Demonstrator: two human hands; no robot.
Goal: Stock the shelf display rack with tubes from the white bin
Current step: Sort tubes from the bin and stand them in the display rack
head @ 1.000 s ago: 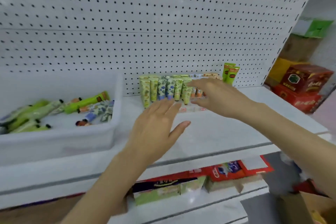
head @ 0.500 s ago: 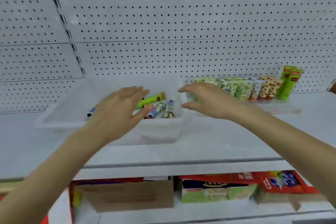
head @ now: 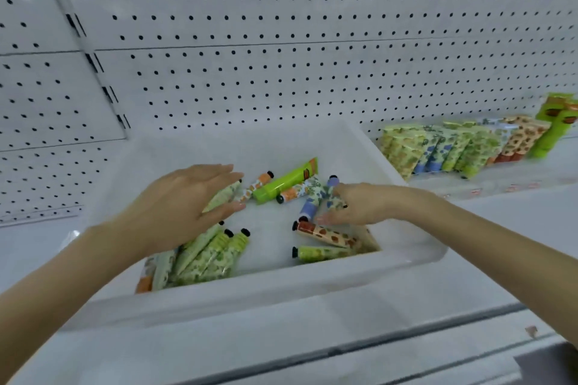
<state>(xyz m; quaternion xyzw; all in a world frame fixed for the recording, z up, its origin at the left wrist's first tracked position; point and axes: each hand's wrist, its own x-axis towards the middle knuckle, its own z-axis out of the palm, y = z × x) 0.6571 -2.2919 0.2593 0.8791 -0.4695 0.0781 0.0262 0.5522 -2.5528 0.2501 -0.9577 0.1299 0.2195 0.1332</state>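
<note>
Both hands in the white bin (head: pixel 406 262), likely gathering for the display rack (head: pixel 500 187): left hand (head: pixel 184 209) flat, fingers straight over a pale green tube (head: pixel 223 197); right hand (head: pixel 362 206) curled round a blue-flowered tube (head: pixel 309 205).

no readable text, tube prints blurred
</note>
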